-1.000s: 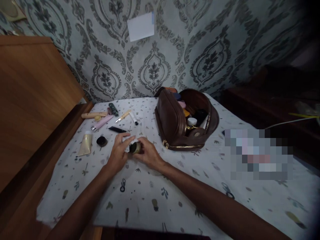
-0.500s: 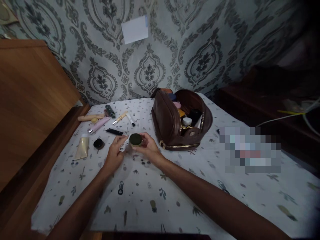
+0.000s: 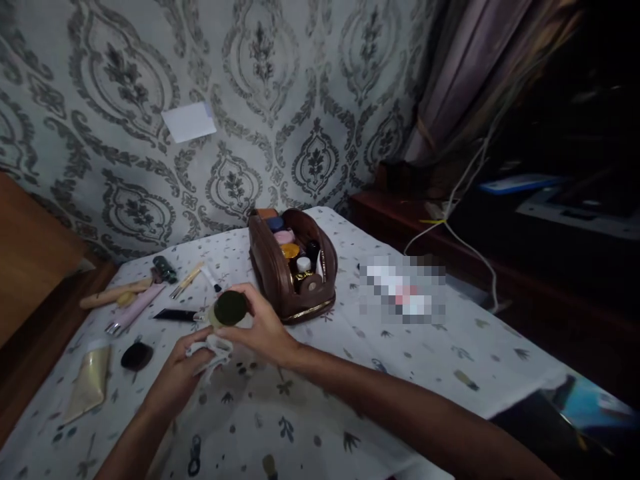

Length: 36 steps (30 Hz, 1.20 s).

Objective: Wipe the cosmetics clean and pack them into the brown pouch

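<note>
My right hand is closed around a small round jar with a dark green lid and a pale body, tilted with its lid toward me. My left hand is closed on a crumpled white tissue, just below and left of the jar. A black tube lies behind the left hand. Left of that hand are a round dark compact and a cream-coloured tube.
An open brown leather cosmetic bag packed with bottles and jars stands beyond my right hand. A pink tube and slim brushes lie at the back left. A blurred-out item lies on the right; cables hang beyond the table.
My view has swung right, so table items appear farther left. The jar remains in my right hand, and the white tissue shows more plainly in my left hand.
</note>
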Tool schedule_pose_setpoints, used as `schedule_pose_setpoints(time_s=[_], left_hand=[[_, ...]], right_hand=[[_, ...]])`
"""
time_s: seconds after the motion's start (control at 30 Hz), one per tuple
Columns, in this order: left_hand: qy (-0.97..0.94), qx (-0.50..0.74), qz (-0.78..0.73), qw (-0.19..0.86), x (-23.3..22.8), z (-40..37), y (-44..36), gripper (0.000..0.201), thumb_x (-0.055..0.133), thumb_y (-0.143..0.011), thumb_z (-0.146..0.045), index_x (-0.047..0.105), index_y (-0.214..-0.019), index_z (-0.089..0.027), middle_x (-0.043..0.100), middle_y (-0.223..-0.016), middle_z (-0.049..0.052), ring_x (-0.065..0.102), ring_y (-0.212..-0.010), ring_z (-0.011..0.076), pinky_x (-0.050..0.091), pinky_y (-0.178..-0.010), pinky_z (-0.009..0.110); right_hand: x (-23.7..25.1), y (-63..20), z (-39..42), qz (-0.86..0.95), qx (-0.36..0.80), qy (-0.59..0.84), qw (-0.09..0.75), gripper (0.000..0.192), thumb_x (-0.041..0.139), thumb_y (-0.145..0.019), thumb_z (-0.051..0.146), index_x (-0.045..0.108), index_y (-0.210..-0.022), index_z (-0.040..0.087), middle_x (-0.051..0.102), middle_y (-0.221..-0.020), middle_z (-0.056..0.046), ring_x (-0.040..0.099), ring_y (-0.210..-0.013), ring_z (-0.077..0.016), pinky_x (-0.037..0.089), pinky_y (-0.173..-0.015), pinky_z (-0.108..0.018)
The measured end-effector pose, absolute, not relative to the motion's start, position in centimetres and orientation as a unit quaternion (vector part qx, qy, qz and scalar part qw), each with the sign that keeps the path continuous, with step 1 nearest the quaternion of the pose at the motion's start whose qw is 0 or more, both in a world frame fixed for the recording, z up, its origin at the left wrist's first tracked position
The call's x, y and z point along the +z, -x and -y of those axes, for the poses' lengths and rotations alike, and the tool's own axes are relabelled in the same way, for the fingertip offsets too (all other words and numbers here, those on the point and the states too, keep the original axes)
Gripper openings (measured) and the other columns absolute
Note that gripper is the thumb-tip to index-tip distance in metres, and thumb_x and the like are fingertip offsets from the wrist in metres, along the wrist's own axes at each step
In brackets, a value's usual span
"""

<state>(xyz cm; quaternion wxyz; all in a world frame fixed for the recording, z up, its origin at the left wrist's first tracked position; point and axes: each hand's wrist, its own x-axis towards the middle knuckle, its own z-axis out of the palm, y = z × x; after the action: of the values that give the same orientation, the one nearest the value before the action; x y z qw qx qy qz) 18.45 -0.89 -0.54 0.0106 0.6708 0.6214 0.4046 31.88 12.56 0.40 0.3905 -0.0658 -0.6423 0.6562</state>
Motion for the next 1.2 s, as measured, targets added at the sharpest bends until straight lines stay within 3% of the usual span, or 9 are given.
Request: schedule_pose_setpoints(time_s=[0.13,0.23,0.37,0.43,0.5,0.7,0.8,0.97,1.2], left_hand=[[-0.674,0.363,-0.639,0.072,5.8,-2.7,-21.2,0.031,0.043,-0.097,-0.019,0.066,-0.116,-0.023,0.073,-0.083,0.002,0.070,-0.075,0.0197,0.057,-0.057,0.027],[-0.726,0.301,-0.619,-0.006,9.2,-6.8,-23.5,0.031,0.047,-0.097,-0.030,0.064,-0.121,-0.022,0.072,-0.103,0.007,0.069,-0.089,0.0216,0.055,-0.065,0.026],[-0.779,0.118,-0.593,-0.164,9.8,-11.8,-25.1,0.032,0.044,-0.097,-0.032,0.064,-0.122,-0.026,0.069,-0.073,0.003,0.063,-0.060,0.0190,0.041,-0.050,0.024],[-0.782,0.057,-0.593,-0.185,9.4,-13.1,-25.0,0.029,0.044,-0.097,-0.033,0.066,-0.114,-0.026,0.063,-0.061,0.000,0.055,-0.047,0.0173,0.033,-0.045,0.023],[-0.783,0.036,-0.596,-0.175,9.0,-13.3,-24.7,0.029,0.042,-0.098,-0.033,0.067,-0.109,-0.024,0.062,-0.062,0.000,0.054,-0.046,0.0174,0.034,-0.044,0.024],[-0.776,0.142,-0.600,-0.132,7.3,-11.4,-23.6,0.034,0.036,-0.098,-0.019,0.055,-0.127,-0.018,0.068,-0.093,0.008,0.066,-0.074,0.0183,0.050,-0.062,0.026],[-0.766,0.172,-0.606,-0.128,6.1,-11.1,-23.6,0.038,0.037,-0.096,-0.014,0.051,-0.131,-0.018,0.062,-0.084,0.005,0.060,-0.065,0.0150,0.047,-0.056,0.024],[-0.762,0.215,-0.594,-0.139,5.1,-11.4,-23.8,0.039,0.040,-0.093,-0.008,0.053,-0.129,-0.017,0.043,-0.071,-0.002,0.043,-0.054,0.0117,0.036,-0.048,0.022],[-0.766,0.305,-0.557,-0.101,4.7,-11.9,-23.6,0.042,0.044,-0.091,-0.003,0.056,-0.128,-0.020,0.041,-0.069,-0.004,0.038,-0.052,0.0091,0.030,-0.046,0.022]], right_hand=[[5.3,-37.4,-16.2,0.666,0.593,0.072,0.448,0.048,0.082,-0.070,0.033,0.058,-0.111,0.023,0.064,-0.112,-0.004,0.062,-0.106,-0.0205,0.049,-0.096,-0.035],[7.6,-40.9,-19.6,0.663,0.547,0.137,0.493,0.044,0.083,-0.070,0.032,0.062,-0.107,0.022,0.066,-0.110,-0.004,0.063,-0.107,-0.0217,0.049,-0.096,-0.038],[8.5,-43.5,-23.2,0.679,0.541,0.146,0.474,0.037,0.082,-0.071,0.032,0.066,-0.102,0.020,0.069,-0.097,0.000,0.067,-0.094,-0.0186,0.054,-0.085,-0.035],[8.4,-44.0,-24.3,0.684,0.536,0.145,0.473,0.036,0.083,-0.069,0.030,0.067,-0.100,0.019,0.069,-0.095,0.000,0.067,-0.092,-0.0180,0.054,-0.084,-0.034],[8.3,-44.1,-25.2,0.686,0.534,0.139,0.474,0.035,0.084,-0.067,0.029,0.068,-0.097,0.019,0.068,-0.092,0.001,0.066,-0.091,-0.0179,0.054,-0.083,-0.035],[7.9,-43.4,-26.7,0.727,0.507,0.101,0.452,0.032,0.083,-0.065,0.028,0.070,-0.094,0.020,0.067,-0.090,0.002,0.066,-0.094,-0.0196,0.053,-0.087,-0.037],[7.7,-42.7,-27.2,0.756,0.477,0.083,0.440,0.029,0.079,-0.069,0.033,0.069,-0.094,0.022,0.068,-0.092,0.003,0.066,-0.095,-0.0197,0.053,-0.088,-0.036],[7.8,-41.5,-28.3,0.868,0.356,0.055,0.341,0.019,0.073,-0.075,0.031,0.066,-0.091,0.022,0.066,-0.087,0.003,0.065,-0.085,-0.0174,0.051,-0.078,-0.030],[7.6,-38.7,-29.2,0.952,0.188,0.007,0.242,0.012,0.072,-0.074,0.021,0.064,-0.084,0.019,0.059,-0.089,-0.002,0.056,-0.076,-0.0159,0.045,-0.066,-0.028]])
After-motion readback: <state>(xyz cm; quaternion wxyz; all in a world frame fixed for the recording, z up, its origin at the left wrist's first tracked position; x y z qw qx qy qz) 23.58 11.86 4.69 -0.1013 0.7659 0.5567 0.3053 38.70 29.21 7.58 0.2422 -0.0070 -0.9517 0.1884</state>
